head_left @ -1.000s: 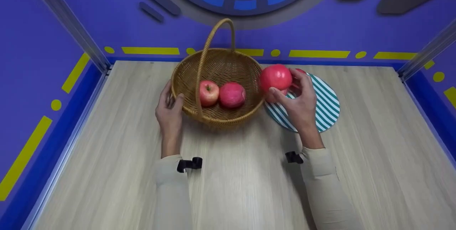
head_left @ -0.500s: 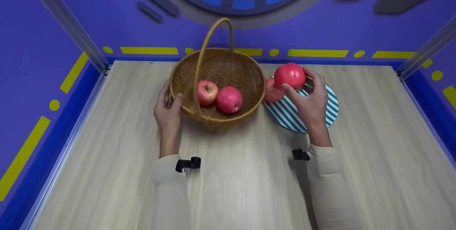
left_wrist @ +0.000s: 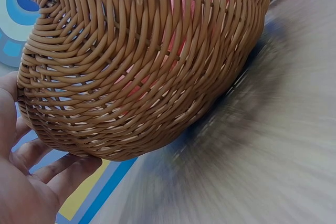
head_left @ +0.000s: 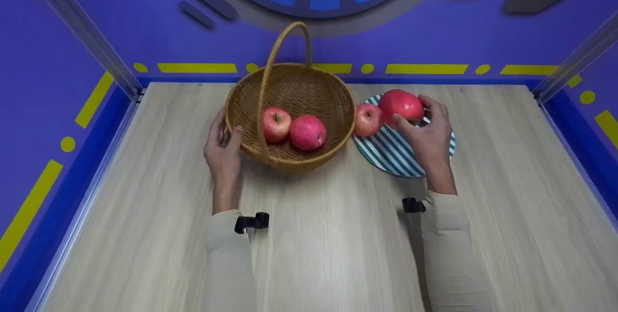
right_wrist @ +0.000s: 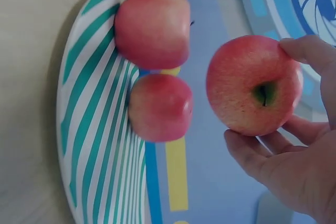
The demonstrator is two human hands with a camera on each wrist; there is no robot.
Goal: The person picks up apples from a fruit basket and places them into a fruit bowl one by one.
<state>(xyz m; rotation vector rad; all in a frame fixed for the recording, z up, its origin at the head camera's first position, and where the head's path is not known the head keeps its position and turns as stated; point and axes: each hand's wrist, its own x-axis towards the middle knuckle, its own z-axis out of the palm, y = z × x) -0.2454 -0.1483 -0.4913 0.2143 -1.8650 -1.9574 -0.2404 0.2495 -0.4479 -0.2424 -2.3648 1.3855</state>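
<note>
My left hand [head_left: 224,152] grips the rim of a brown wicker basket [head_left: 299,157], thumb at the rim and fingers around the outside. Inside the basket lie two red apples, a paler one [head_left: 276,125] with its stem up and a deeper red one [head_left: 308,132] beside it. Over the plate, my right hand [head_left: 427,133] holds another red apple [right_wrist: 254,85] between thumb and fingers, its stem end facing the wrist camera. Two more apples, one larger [right_wrist: 152,30] and one smaller [right_wrist: 160,107], sit on the striped plate [head_left: 393,157]. From the head, the held apple overlaps one of them.
The plate, green and white, stands close to the basket's right side on a pale wooden tabletop [head_left: 309,234]. A blue patterned panel [head_left: 425,41] closes off the back, and side panels rise at left and right. The basket's tall handle [head_left: 270,65] arches above its rim.
My right hand has moved right with its apple, away from the basket's rim and over the plate. The deeper red apple in the basket has rolled slightly. My left hand keeps its grip.
</note>
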